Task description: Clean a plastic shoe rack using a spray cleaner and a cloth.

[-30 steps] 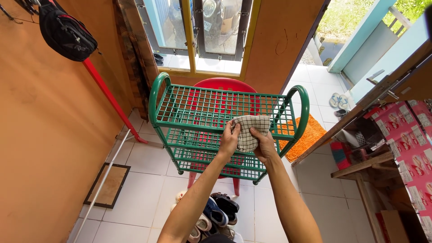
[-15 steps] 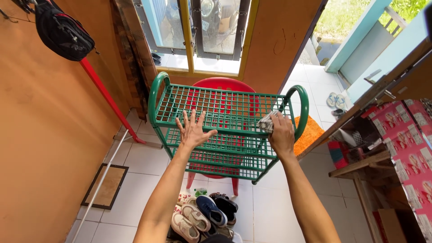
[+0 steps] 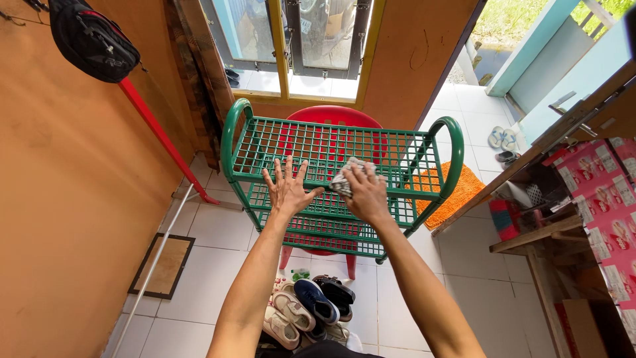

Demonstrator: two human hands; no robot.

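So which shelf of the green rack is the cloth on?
The top shelf: the right hand presses the checked cloth there; the lower shelves lie beneath.

A green wire rack (image 3: 397, 149) stands across the middle of the frame. The left hand (image 3: 288, 189) lies flat, fingers spread, on the front edge of its top shelf. Just right of it, the right hand (image 3: 366, 193) presses a bunched checked cloth (image 3: 344, 179) onto the same shelf. A red plastic chair (image 3: 324, 119) shows behind the rack. Shoes (image 3: 308, 308) lie on the white tiles at lower centre. A black bag (image 3: 93, 40) hangs at upper left, and an orange mat (image 3: 464, 189) lies to the right.
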